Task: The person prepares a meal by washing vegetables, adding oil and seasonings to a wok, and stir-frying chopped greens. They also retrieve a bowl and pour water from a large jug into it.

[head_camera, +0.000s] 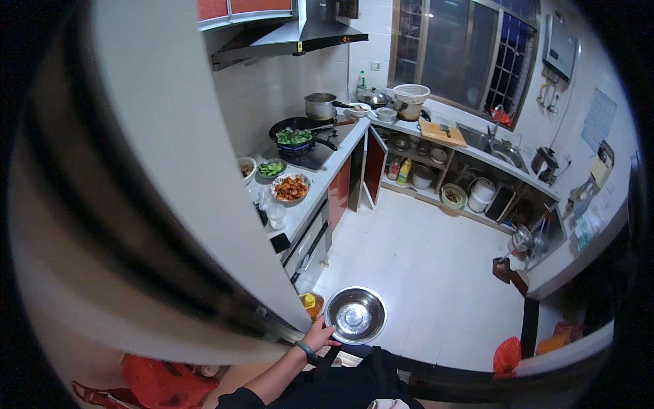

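My left hand (pixel 319 335), with a dark bangle on its wrist, grips the rim of a stainless steel bowl (pixel 356 315). Nothing lies in the bowl, and its shiny bottom faces up at me. It hangs above the pale tiled floor in front of my dark clothing. Close beside it, to the left, stands a bottle of yellowish-brown liquid with a yellow cap (pixel 308 300). My right hand is out of view.
Leafy greens fill a wok (pixel 294 135) over a lit burner. Dishes, including a plate of reddish food (pixel 290 187), line the left counter. An open cabinet door (pixel 375 163) juts out. A cutting board with a cleaver (pixel 442 133) lies beside the sink (pixel 472 134). A wall edge (pixel 168 153) stands close left.
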`<act>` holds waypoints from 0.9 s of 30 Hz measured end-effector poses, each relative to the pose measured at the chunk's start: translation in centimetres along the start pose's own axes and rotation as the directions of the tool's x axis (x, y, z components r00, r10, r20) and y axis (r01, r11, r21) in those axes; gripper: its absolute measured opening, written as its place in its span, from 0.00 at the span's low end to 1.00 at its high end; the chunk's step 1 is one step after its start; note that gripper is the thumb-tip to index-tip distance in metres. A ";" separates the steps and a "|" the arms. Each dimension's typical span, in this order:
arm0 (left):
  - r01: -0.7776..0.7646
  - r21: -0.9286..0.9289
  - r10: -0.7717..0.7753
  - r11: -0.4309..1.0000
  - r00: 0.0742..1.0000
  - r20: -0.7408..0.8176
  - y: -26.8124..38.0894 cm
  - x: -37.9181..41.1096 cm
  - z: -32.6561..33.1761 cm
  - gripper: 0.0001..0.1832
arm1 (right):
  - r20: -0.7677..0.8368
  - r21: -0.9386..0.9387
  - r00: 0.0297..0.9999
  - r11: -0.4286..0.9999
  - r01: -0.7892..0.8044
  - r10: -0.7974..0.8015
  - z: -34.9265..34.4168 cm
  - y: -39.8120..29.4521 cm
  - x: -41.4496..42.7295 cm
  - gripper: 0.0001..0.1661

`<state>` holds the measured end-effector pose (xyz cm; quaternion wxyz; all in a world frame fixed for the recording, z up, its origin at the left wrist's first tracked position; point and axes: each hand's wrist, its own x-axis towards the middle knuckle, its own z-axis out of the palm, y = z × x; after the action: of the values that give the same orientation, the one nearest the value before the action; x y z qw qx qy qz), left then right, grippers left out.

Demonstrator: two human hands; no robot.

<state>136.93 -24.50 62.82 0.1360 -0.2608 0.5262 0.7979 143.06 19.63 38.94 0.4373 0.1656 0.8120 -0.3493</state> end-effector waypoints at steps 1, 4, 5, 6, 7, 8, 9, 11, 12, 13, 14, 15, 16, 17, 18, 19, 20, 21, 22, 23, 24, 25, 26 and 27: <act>-0.016 -0.031 0.015 0.999 1.000 -0.016 0.9 1.9 0.0 0.23 | 0.003 0.025 0.999 0.999 -0.038 0.038 -1.4 -1.1 1.1 0.16; -0.069 -0.093 0.062 0.993 0.995 -0.078 3.6 7.7 0.3 0.23 | 0.003 0.072 0.997 0.994 -0.083 0.083 -5.8 -5.2 5.3 0.14; -0.079 -0.110 0.069 0.991 0.994 -0.086 4.6 9.5 0.5 0.23 | 0.007 0.080 0.996 0.993 -0.091 0.090 -7.3 -6.7 6.9 0.14; -0.089 -0.128 0.077 0.988 0.992 -0.097 5.6 11.2 0.4 0.24 | 0.007 0.074 0.996 0.993 -0.088 0.088 -9.0 -8.4 8.8 0.13; -0.099 -0.146 0.084 0.984 0.991 -0.105 6.6 13.0 0.5 0.24 | 0.008 0.076 0.995 0.993 -0.096 0.095 -10.5 -9.7 10.4 0.12; -0.119 -0.160 0.095 0.980 0.984 -0.148 7.6 14.5 0.8 0.24 | 0.010 0.069 0.995 0.993 -0.095 0.094 -12.2 -11.3 12.5 0.12; -0.117 -0.114 0.096 0.987 0.980 -0.176 9.2 15.8 1.3 0.22 | 0.010 0.059 0.996 0.994 -0.091 0.091 -14.4 -12.8 14.6 0.11; -0.123 -0.130 0.094 0.984 0.973 -0.209 10.5 19.3 1.0 0.22 | 0.013 0.029 0.997 0.997 -0.075 0.075 -18.6 -16.1 19.1 0.10; -0.126 -0.123 0.096 0.984 0.970 -0.225 11.9 20.4 1.4 0.23 | 0.012 0.006 0.998 0.998 -0.067 0.066 -20.8 -17.4 21.5 0.09; -0.120 -0.114 0.089 0.986 0.964 -0.250 12.9 21.8 1.6 0.23 | 0.006 -0.025 0.999 0.999 -0.042 0.042 -23.6 -19.2 24.3 0.08; -0.149 -0.146 0.104 0.978 0.955 -0.279 13.4 23.5 1.8 0.22 | -0.018 -0.074 1.000 0.997 0.009 -0.011 -26.9 -20.3 28.3 0.08; -0.165 -0.184 0.105 0.969 0.949 -0.297 14.0 24.5 2.2 0.22 | -0.062 -0.139 0.994 0.987 0.076 -0.085 -30.8 -21.1 31.8 0.07; -0.177 -0.212 0.101 0.961 0.940 -0.327 15.0 26.0 2.4 0.22 | -0.117 -0.208 0.971 0.961 0.181 -0.208 -34.8 -24.2 36.8 0.07; -0.182 -0.217 0.085 0.959 0.916 -0.392 16.1 26.8 3.0 0.21 | -0.230 -0.007 0.965 0.991 0.131 -0.129 -35.0 -32.5 38.9 0.04; -0.201 -0.238 0.090 0.950 0.909 -0.407 16.8 28.3 3.1 0.21 | -0.263 -0.082 0.861 0.899 0.430 -0.436 -36.9 -37.2 41.1 0.17; -0.225 -0.242 0.101 0.944 0.893 -0.438 17.4 28.9 3.3 0.20 | -0.166 0.018 0.903 0.914 0.406 -0.397 -37.7 -46.5 40.9 0.10; -0.237 -0.266 0.100 0.935 0.891 -0.442 18.1 30.3 3.3 0.20 | -0.206 0.084 0.852 0.859 0.505 -0.481 -38.6 -52.6 41.7 0.11; -0.251 -0.280 0.101 0.927 0.884 -0.457 18.8 31.6 3.4 0.20 | -0.172 0.141 0.836 0.827 0.544 -0.521 -38.7 -58.9 41.8 0.10; -0.261 -0.290 0.098 0.921 0.873 -0.477 19.6 32.8 3.4 0.20 | -0.099 0.237 0.811 0.778 0.582 -0.577 -38.4 -64.5 41.3 0.11; -0.274 -0.301 0.093 0.913 0.860 -0.501 20.2 33.9 3.2 0.20 | -0.052 0.245 0.799 0.768 0.591 -0.599 -37.5 -69.8 40.1 0.11; -0.284 -0.311 0.086 0.907 0.849 -0.522 20.9 35.0 3.0 0.20 | -0.007 0.256 0.787 0.760 0.597 -0.616 -36.3 -74.4 38.7 0.12; -0.290 -0.311 0.086 0.905 0.841 -0.534 21.7 36.0 2.8 0.20 | 0.053 0.240 0.765 0.752 0.613 -0.641 -35.2 -78.3 37.7 0.13; -0.295 -0.309 0.087 0.904 0.835 -0.543 22.7 37.1 2.5 0.20 | 0.110 0.228 0.741 0.743 0.630 -0.662 -34.3 -81.4 37.3 0.15; -0.302 -0.305 0.089 0.903 0.827 -0.555 23.8 38.0 2.2 0.20 | 0.154 0.210 0.726 0.740 0.639 -0.671 -33.0 -83.8 37.6 0.16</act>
<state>93.23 -34.37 60.58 -0.1509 -0.4346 0.4029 0.7912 54.15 -16.97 55.65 0.3592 -0.1410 0.7374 -0.5544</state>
